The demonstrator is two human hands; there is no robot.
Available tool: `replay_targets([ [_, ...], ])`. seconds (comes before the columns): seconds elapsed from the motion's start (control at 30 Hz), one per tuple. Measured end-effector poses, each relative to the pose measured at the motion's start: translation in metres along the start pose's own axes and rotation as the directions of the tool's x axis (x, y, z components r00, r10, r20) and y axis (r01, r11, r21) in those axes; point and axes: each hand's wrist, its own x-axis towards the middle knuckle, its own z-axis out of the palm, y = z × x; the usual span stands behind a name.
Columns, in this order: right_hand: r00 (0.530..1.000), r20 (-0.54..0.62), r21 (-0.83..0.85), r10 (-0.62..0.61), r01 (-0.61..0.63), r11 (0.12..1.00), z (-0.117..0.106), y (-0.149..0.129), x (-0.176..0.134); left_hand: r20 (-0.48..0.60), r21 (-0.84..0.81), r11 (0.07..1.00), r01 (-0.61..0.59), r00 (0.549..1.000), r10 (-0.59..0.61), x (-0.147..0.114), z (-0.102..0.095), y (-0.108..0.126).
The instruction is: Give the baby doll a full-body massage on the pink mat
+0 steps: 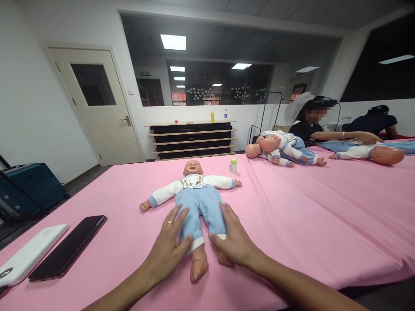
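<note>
A baby doll (197, 196) lies on its back on the pink-covered table (129, 250), head away from me and arms spread. It wears light blue trousers and a white top with an animal face on the chest. My left hand (167, 244) rests along the outer side of one trouser leg, fingers spread and thumb near the white cuff. Against the other leg lies my right hand (235, 237), its fingers stretched along the trousers and its thumb by the cuff. Both hands touch the legs without wrapping round them. The doll's bare feet stick out between my wrists.
A small green-capped bottle (233, 166) stands beyond the doll's arm. At left lie a dark phone (69, 246) and a white device (32, 252). Several more dolls (285, 149) lie at the far right, where a person in a cap (311, 125) reaches over one.
</note>
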Motion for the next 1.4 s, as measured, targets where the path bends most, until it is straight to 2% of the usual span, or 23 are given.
replay_targets([
  [0.1, 0.984, 0.176, -0.139, -0.015, 0.04, 0.989, 0.001, 0.004, -0.003, 0.164, 0.28, 0.946, -0.162, 0.979, 0.119, 0.009, 0.023, -0.017],
  [0.17, 0.961, 0.277, -0.116, 0.018, 0.015, 0.993, 0.003, 0.006, -0.006, 0.231, 0.371, 0.902, -0.22, 0.963, 0.14, 0.008, 0.038, -0.029],
  [0.23, 0.941, 0.337, -0.047, 0.037, -0.023, 0.999, 0.006, 0.007, -0.009, 0.248, 0.386, 0.892, -0.234, 0.958, 0.144, 0.006, 0.046, -0.036],
  [0.3, 0.933, 0.358, 0.011, 0.032, -0.038, 0.999, 0.01, 0.006, -0.011, 0.234, 0.378, 0.902, -0.206, 0.964, 0.122, 0.006, 0.044, -0.036],
  [0.4, 0.939, 0.342, 0.018, 0.023, -0.031, 0.999, 0.015, 0.007, -0.014, 0.176, 0.377, 0.917, -0.131, 0.982, 0.068, 0.009, 0.03, -0.026],
  [0.5, 0.952, 0.304, -0.027, -0.035, 0.045, 0.999, 0.017, 0.012, -0.016, 0.142, 0.396, 0.913, -0.094, 0.989, 0.04, 0.012, 0.016, -0.016],
  [0.57, 0.947, 0.303, -0.068, -0.108, 0.135, 0.989, 0.016, 0.015, -0.017, 0.174, 0.43, 0.896, -0.113, 0.984, 0.04, 0.011, 0.013, -0.015],
  [0.73, 0.887, 0.408, -0.192, -0.217, 0.316, 0.929, 0.014, 0.011, -0.019, 0.314, 0.516, 0.817, -0.257, 0.944, 0.098, 0.004, 0.023, -0.026],
  [0.87, 0.859, 0.379, -0.264, -0.344, 0.457, 0.849, 0.017, 0.004, -0.021, 0.331, 0.574, 0.755, -0.318, 0.933, 0.141, 0.005, 0.027, -0.032],
  [0.93, 0.854, 0.367, -0.284, -0.369, 0.481, 0.829, 0.015, 0.001, -0.023, 0.335, 0.602, 0.73, -0.323, 0.932, 0.137, 0.005, 0.026, -0.032],
  [1.03, 0.839, 0.43, -0.263, -0.335, 0.471, 0.842, 0.004, -0.001, -0.022, 0.336, 0.63, 0.721, -0.29, 0.938, 0.084, 0.005, 0.022, -0.029],
  [1.1, 0.851, 0.423, -0.26, -0.311, 0.442, 0.858, -0.008, -0.002, -0.015, 0.303, 0.623, 0.736, -0.263, 0.949, 0.083, 0.01, 0.015, -0.026],
  [1.2, 0.915, 0.289, -0.303, -0.281, 0.366, 0.88, -0.029, -0.004, 0.011, 0.151, 0.584, 0.782, -0.217, 0.976, 0.158, 0.034, 0.0, -0.022],
  [1.3, 0.959, 0.192, -0.302, -0.21, 0.262, 0.917, -0.037, -0.006, 0.057, -0.019, 0.519, 0.843, -0.145, 0.983, 0.181, 0.082, -0.012, -0.023],
  [1.4, 0.985, 0.079, -0.262, -0.156, 0.171, 0.95, -0.026, -0.003, 0.114, -0.162, 0.422, 0.906, -0.032, 0.981, 0.11, 0.145, -0.014, -0.036],
])
